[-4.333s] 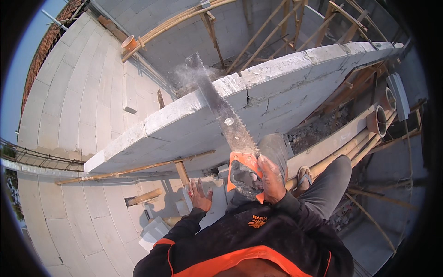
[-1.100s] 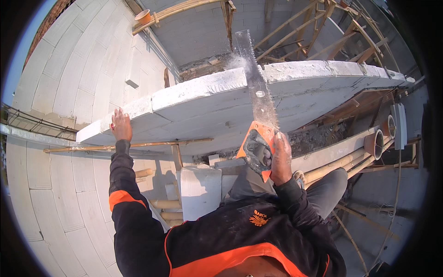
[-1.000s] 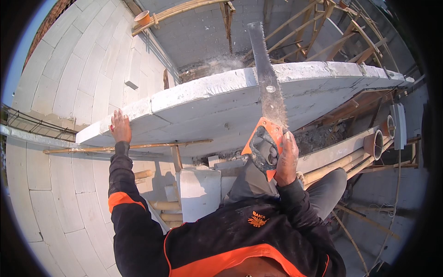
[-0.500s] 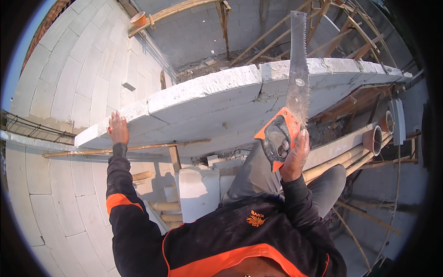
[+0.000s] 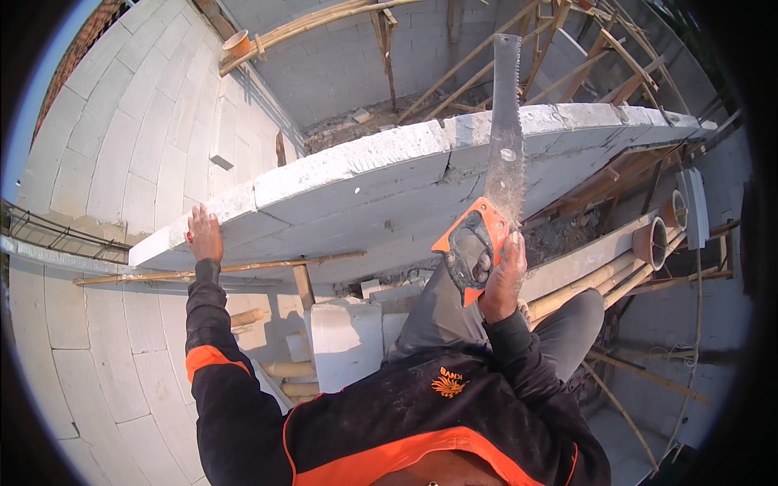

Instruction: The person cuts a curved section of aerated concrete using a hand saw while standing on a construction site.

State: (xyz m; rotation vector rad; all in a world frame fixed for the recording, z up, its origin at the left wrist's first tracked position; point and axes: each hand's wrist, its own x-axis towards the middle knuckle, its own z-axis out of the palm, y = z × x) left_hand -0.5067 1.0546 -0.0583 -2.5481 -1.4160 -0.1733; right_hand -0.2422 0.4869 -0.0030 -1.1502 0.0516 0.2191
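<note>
My right hand (image 5: 504,279) is closed round the orange and black handle of a hand saw (image 5: 504,146). Its dusty grey blade points away from me, toothed edge to the right, and passes in front of a low wall of pale blocks (image 5: 348,158). Against the near edge of that wall's left end rests my left hand (image 5: 204,235), fingers stretched out and holding nothing. Rough white patches mark the wall's top.
A tall block wall (image 5: 97,154) rises at the left. Bamboo poles (image 5: 608,279) and an orange bucket (image 5: 650,243) lie at the right. Another orange bucket (image 5: 237,44) stands at the far left. A loose white block (image 5: 347,344) is near my lap, beside a wooden pole (image 5: 219,268).
My right hand and the saw have shifted slightly left. My left hand stays on the wall's edge, and the view has moved a little.
</note>
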